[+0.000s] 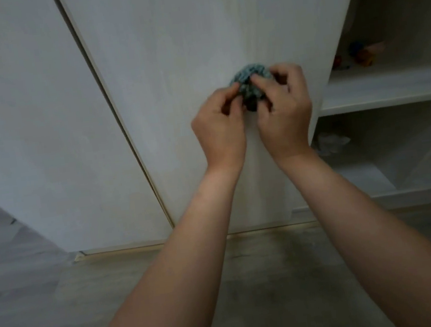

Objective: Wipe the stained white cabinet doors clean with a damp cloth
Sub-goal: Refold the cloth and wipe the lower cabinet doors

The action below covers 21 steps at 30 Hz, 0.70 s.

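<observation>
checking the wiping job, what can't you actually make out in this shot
- Head view: the cloth is mostly hidden by the left hand and right hand; dampness unreadable.
- Stains on the cabinet door: blurred, dim.
- Shelf items: too small and blurred.

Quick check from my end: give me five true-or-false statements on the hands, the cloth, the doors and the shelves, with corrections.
1. Both hands pinch the cloth. True: the left hand and right hand hold the bunched blue-grey cloth between them.
2. The cloth lies on the floor. False: it is held up in front of the cabinet door.
3. Open shelves stand right of the door. True: see the shelf.
4. The shelves hold nothing. False: small colourful items sit on the upper one.
5. The left hand hangs idle. False: its grip is on the cloth.
</observation>
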{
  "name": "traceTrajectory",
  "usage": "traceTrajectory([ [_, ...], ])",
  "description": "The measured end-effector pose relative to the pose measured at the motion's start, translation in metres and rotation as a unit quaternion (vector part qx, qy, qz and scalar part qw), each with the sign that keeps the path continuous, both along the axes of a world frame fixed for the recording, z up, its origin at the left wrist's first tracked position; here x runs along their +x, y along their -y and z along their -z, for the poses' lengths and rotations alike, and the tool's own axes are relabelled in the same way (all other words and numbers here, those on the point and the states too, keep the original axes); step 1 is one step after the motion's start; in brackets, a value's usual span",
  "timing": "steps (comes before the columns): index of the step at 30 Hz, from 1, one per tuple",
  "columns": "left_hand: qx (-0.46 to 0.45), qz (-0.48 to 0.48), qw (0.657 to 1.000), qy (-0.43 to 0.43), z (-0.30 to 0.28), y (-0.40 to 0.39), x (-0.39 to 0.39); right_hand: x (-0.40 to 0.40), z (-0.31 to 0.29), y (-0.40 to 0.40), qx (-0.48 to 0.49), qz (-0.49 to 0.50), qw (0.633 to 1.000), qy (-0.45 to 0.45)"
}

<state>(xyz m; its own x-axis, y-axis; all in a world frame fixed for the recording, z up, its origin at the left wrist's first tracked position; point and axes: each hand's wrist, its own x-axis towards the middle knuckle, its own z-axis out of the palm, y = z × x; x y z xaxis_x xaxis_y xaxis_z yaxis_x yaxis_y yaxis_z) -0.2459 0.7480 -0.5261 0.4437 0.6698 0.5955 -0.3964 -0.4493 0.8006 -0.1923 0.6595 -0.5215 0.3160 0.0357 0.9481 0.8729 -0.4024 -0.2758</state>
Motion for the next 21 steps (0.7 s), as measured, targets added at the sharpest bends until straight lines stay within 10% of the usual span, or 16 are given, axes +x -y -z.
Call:
traceTrajectory([
  [10,-0.075,-0.028,0.968,-0.236,0.122,0.032,-0.005,-0.002,0.127,0.040,-0.221,-0.054,0.965,-0.130],
  [16,0.012,-0.031,0.999,-0.033,0.001,0.049,0.014,0.016,0.001,0.035,-0.042,0.019,0.999,-0.021],
  [21,-0.006,-0.004,1.000,0.005,-0.041,0.043,0.031,0.033,-0.046,0.045,-0.080,0.001,0.997,0.019],
])
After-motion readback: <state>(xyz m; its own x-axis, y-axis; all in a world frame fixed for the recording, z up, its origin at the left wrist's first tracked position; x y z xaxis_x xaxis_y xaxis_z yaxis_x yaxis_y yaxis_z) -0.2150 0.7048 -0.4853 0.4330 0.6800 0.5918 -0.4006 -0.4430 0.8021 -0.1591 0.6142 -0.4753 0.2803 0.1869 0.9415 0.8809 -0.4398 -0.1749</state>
